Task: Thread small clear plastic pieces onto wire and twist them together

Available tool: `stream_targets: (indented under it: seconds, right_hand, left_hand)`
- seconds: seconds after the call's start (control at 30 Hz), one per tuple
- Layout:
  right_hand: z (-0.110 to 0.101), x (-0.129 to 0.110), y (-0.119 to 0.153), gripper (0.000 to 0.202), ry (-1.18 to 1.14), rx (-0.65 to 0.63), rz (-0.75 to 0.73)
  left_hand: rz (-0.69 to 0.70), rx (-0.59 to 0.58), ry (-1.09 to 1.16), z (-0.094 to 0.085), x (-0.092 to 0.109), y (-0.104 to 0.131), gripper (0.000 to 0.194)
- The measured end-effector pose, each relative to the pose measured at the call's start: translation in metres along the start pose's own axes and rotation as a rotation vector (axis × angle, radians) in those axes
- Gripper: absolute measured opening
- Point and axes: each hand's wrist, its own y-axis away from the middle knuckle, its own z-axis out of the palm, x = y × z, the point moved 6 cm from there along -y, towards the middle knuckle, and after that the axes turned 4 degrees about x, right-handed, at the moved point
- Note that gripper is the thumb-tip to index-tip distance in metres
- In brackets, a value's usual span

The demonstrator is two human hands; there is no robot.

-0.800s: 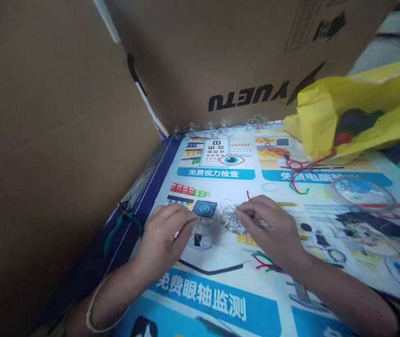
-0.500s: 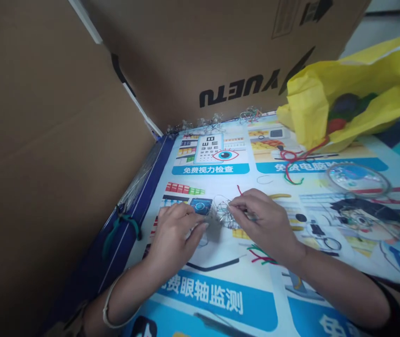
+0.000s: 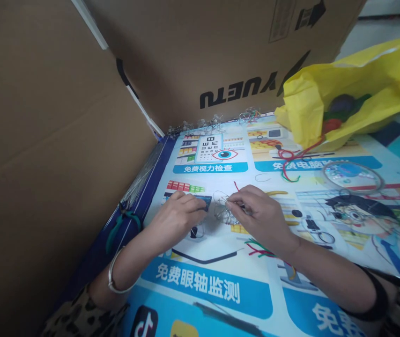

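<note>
A small round tangle of thin silvery wire (image 3: pixel 224 216) stands on the printed sheet between my hands, with a loop rising at its top. My right hand (image 3: pixel 265 217) pinches the tangle's right side between thumb and forefinger. A short red cord end (image 3: pixel 236 186) sticks up by those fingertips. Just left of the wire, my left hand (image 3: pixel 182 213) has its fingers bent and pressed together; its thumb is hidden, and whatever they hold is too small to see. Red and green cord ends (image 3: pixel 261 249) lie below my right hand.
Cardboard walls (image 3: pixel 172 56) enclose the left and back. Teal-handled pliers (image 3: pixel 124 222) and straight wires (image 3: pixel 144 171) lie along the left edge. Several wire shapes (image 3: pixel 216 121) line the back. To the right are a yellow bag (image 3: pixel 305 107), red-green cord (image 3: pixel 289 164) and a round clear-lidded container (image 3: pixel 352 177).
My left hand has turned, so its thumb has gone out of sight beneath the fingers. The right hand keeps its pinch at the wire tangle. The view has shifted slightly.
</note>
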Motion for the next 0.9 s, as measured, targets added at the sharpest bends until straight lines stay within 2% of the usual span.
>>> stream_targets:
  seconds: [0.13,0.3,0.43,0.53,0.7,0.8,0.9]
  right_hand:
    - [0.002,0.006,-0.003,0.009,0.013,-0.089,0.101]
    - [0.006,0.015,-0.011,0.009,0.018,-0.277,0.315]
    - [0.004,0.021,-0.019,0.012,0.024,-0.352,0.449]
    - [-0.002,0.023,-0.027,0.015,0.041,-0.306,0.509]
    - [-0.01,0.016,-0.043,0.017,0.119,-0.09,0.467]
    - [-0.002,0.006,-0.044,0.016,0.228,0.027,0.37]
    - [0.021,-0.007,-0.038,0.016,0.265,0.012,0.247]
  left_hand:
    - [-0.057,0.042,-0.037,-0.011,-0.013,-0.004,0.016]
    - [-0.264,0.014,-0.133,-0.014,-0.032,-0.006,0.019]
    - [-0.414,0.036,-0.139,-0.012,-0.043,-0.003,0.018]
    - [-0.498,0.06,-0.174,-0.013,-0.051,-0.001,0.019]
    - [-0.585,0.174,-0.312,-0.025,-0.057,-0.004,0.015]
    - [-0.622,0.209,-0.257,-0.02,-0.053,-0.008,0.014]
    - [-0.649,0.25,-0.175,-0.011,-0.045,-0.013,0.015]
